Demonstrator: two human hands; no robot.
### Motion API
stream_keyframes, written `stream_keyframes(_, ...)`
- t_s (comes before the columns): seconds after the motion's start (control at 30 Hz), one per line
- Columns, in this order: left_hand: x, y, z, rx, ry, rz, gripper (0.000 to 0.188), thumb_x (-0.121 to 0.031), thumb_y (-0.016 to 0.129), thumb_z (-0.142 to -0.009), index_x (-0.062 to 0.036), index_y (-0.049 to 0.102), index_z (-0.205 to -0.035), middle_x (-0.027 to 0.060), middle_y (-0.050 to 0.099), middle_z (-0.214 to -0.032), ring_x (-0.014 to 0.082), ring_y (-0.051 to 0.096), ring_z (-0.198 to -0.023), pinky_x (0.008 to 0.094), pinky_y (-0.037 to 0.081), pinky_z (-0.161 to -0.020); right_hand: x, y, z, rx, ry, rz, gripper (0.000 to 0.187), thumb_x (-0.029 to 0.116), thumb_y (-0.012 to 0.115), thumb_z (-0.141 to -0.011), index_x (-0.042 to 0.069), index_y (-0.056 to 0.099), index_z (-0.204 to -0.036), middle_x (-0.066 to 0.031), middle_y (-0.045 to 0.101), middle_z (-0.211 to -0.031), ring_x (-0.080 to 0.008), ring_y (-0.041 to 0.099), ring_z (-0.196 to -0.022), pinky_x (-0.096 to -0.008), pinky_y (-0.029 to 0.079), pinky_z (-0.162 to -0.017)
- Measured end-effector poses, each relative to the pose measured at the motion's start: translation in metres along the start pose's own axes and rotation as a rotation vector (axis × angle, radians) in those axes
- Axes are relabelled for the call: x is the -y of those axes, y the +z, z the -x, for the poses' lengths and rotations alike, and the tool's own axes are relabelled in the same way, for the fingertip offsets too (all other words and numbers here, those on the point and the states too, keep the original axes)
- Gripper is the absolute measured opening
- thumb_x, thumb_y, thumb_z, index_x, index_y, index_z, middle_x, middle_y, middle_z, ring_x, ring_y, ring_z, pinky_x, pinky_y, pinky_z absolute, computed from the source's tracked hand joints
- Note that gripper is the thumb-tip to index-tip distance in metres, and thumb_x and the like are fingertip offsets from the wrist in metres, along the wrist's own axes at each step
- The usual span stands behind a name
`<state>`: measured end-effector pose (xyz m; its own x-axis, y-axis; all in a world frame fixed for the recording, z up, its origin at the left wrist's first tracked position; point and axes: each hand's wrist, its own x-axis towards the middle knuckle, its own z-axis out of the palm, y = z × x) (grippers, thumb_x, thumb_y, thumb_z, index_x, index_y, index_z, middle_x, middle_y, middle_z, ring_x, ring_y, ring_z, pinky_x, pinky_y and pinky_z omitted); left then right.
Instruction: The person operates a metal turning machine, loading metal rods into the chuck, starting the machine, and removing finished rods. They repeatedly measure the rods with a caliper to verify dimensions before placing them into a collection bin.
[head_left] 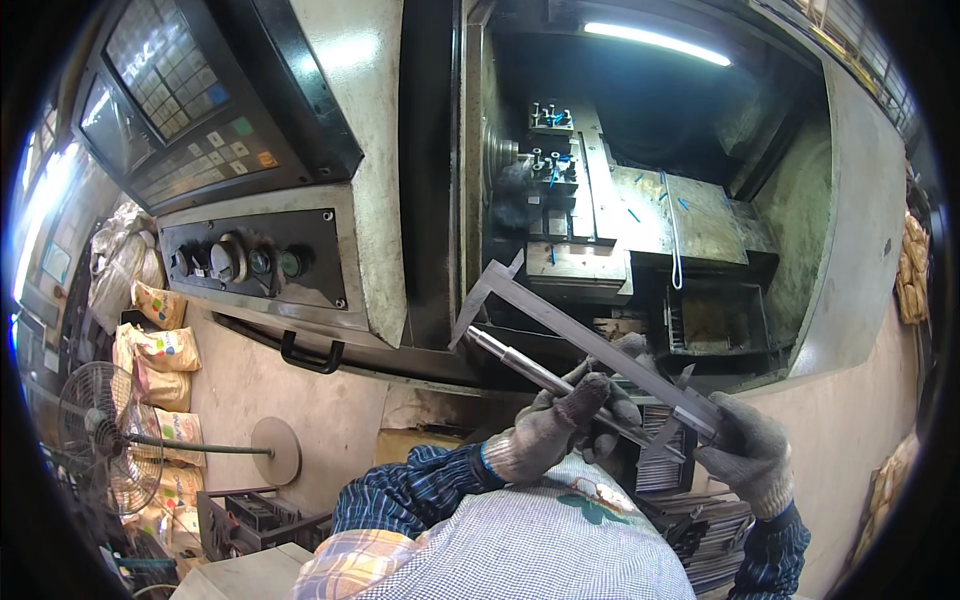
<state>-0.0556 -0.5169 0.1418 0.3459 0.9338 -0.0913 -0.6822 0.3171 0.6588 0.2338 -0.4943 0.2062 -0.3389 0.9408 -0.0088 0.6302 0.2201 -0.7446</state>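
Note:
My left hand (545,435), in a grey work glove, is closed around a stepped metal shaft (520,363). The shaft slants from upper left to lower right in front of my apron. A large metal vernier caliper (590,330) lies along it, its beam running nearly parallel just beyond. My gloved right hand (745,445) grips the caliper near its sliding end. One jaw is by the shaft's upper left end and the sliding jaw (662,437) is near its lower right end. Whether the jaws touch the shaft's ends I cannot tell. Glove fingers show partly behind the beam.
Ahead is an open lathe with a tool slide (575,200), a hanging white hose (672,230) and a lit lamp. Its control panel (250,262) stands at left. A fan (110,435) and several sacks (165,350) are far left. Stacked rods (705,540) lie below my hands.

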Motion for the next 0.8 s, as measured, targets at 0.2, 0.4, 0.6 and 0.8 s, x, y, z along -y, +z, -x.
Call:
stream_keyframes(0.2, 0.003, -0.01, 0.004, -0.009, 0.077, 0.069, 0.077, -0.049, 0.058, -0.103, -0.0062, 0.028, -0.158, 0.0124, 0.074, -0.099, 0.0144, 0.067, -0.066, 0.0239, 0.049, -0.049, 0.008, 0.002, -0.019, 0.086, -0.074, 0.101, 0.064, 0.019, 0.093, -0.071, 0.0, 0.067, -0.127, -0.0122, 0.075, -0.093, -0.0155, 0.07, -0.076, -0.029, 0.059, -0.073)
stream_keyframes(0.4, -0.005, -0.017, 0.013, -0.087, 0.159, 0.076, 0.081, -0.054, 0.062, -0.099, -0.0069, 0.03, -0.157, 0.0126, 0.075, -0.096, 0.0148, 0.068, -0.063, 0.0234, 0.05, -0.045, -0.003, 0.0, -0.038, 0.152, -0.13, 0.055, 0.065, 0.017, 0.093, -0.07, 0.002, 0.067, -0.128, -0.011, 0.074, -0.092, -0.0152, 0.069, -0.077, -0.0291, 0.059, -0.072)
stream_keyframes(0.6, -0.013, -0.025, 0.017, -0.195, 0.178, 0.206, 0.082, -0.056, 0.067, -0.095, -0.0126, 0.033, -0.156, 0.0079, 0.075, -0.09, 0.0141, 0.067, -0.061, 0.0242, 0.05, -0.046, -0.001, -0.006, -0.06, 0.241, -0.1, 0.044, 0.062, 0.016, 0.091, -0.073, 0.005, 0.067, -0.129, -0.0089, 0.072, -0.092, -0.0153, 0.069, -0.079, -0.0306, 0.061, -0.074)
stream_keyframes(0.8, -0.005, -0.028, 0.013, -0.247, 0.247, 0.155, 0.075, -0.054, 0.063, -0.098, -0.0102, 0.039, -0.154, 0.0091, 0.074, -0.087, 0.0172, 0.063, -0.053, 0.027, 0.049, -0.042, -0.008, -0.014, -0.068, 0.216, -0.26, 0.099, 0.059, 0.02, 0.09, -0.076, 0.006, 0.067, -0.129, -0.0104, 0.073, -0.092, -0.0185, 0.07, -0.079, -0.03, 0.059, -0.075)
